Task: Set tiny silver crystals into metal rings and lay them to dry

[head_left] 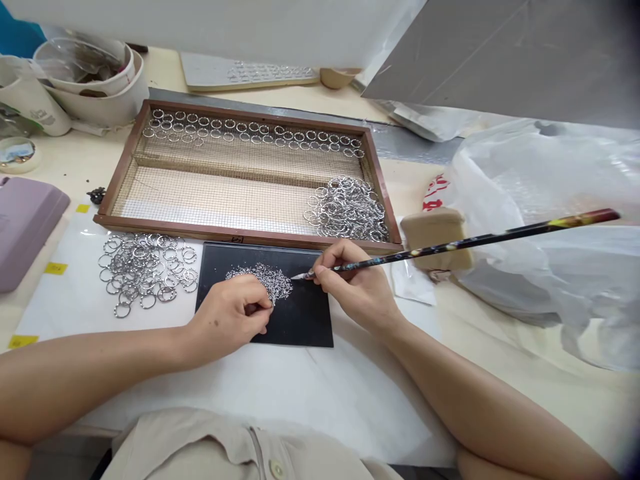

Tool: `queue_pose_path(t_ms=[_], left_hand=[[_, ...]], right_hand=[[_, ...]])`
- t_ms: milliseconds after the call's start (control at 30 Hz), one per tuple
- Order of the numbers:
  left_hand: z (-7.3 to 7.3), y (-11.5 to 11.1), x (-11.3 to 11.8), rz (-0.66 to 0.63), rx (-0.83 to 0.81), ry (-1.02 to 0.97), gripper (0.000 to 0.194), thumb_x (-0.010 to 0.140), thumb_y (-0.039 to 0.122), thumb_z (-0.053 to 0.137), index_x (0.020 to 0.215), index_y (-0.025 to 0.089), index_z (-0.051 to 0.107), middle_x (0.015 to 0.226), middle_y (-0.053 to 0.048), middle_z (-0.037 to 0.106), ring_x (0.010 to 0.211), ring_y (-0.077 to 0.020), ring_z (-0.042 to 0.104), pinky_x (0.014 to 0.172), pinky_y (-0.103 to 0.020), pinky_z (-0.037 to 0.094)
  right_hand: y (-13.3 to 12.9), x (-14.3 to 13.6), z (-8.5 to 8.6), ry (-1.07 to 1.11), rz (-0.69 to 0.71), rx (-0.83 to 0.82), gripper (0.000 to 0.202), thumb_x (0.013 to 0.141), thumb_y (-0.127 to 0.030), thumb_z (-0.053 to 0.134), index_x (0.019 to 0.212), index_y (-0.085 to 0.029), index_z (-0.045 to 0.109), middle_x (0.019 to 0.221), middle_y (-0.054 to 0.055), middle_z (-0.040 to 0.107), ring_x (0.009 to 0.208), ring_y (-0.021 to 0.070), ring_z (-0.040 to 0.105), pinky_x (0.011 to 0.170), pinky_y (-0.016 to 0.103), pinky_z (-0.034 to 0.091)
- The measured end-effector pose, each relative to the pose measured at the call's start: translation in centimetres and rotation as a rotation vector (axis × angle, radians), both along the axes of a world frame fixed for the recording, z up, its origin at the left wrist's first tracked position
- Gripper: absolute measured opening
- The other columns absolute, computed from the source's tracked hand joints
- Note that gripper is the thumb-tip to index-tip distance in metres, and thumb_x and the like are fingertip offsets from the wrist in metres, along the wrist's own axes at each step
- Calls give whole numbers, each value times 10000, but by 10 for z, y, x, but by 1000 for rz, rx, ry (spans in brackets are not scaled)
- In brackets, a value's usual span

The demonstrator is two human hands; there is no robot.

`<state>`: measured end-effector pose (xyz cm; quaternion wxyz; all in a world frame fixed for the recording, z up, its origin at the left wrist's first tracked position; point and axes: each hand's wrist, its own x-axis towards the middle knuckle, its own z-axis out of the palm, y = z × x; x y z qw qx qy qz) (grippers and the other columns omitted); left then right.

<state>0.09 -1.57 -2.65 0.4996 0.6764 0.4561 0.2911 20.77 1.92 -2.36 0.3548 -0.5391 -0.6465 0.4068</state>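
My right hand (353, 283) grips a long dark pencil-like stick (430, 248) with a patterned shaft and a pale pointed tip. Its tip is at the right edge of a heap of tiny silvery beads or stones (277, 280) on a black mat (300, 323). Over the heap's left part, my left hand (233, 313) is closed, thumb and fingertips pinched together. Whatever it holds, if anything, is hidden. Left of the mat lies a loose pile of silver rings (145, 267) on white paper.
Behind the mat stands a wooden-framed mesh tray (250, 235), with rows of rings along its far side and a ring heap (350, 210) at right. A beige block (435, 233) and plastic bags (545, 180) are right. A mauve case (27, 230) and white tubs (103, 100) are left.
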Motion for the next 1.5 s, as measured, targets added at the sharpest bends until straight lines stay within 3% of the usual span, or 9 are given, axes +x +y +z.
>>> queue_pose_path(t_ms=[367, 600, 1500], left_hand=[[-1, -1, 0, 0, 5, -5, 162, 743, 29, 521, 619, 132, 538, 668, 16, 506, 569, -43, 535, 447, -89, 450], [-2, 1, -1, -10, 52, 24, 185, 723, 2, 537, 590, 130, 527, 636, 31, 499, 568, -33, 515, 479, -92, 426], [0, 2, 0, -15, 74, 35, 184, 717, -6, 545, 598, 133, 526, 620, 33, 503, 569, -42, 516, 482, -111, 406]], right_hand=[[-3, 0, 2, 75, 21, 20, 167, 786, -132, 535, 677, -215, 440, 649, -22, 505, 584, 118, 477, 540, 285, 384], [-19, -4, 8, 325, 199, 52, 162, 836, -110, 513, 750, -231, 448, 655, -23, 546, 577, 132, 526, 533, 314, 412], [-21, -10, 11, 241, 246, 125, 156, 826, -104, 523, 758, -229, 461, 651, -8, 574, 567, 134, 543, 482, 287, 413]])
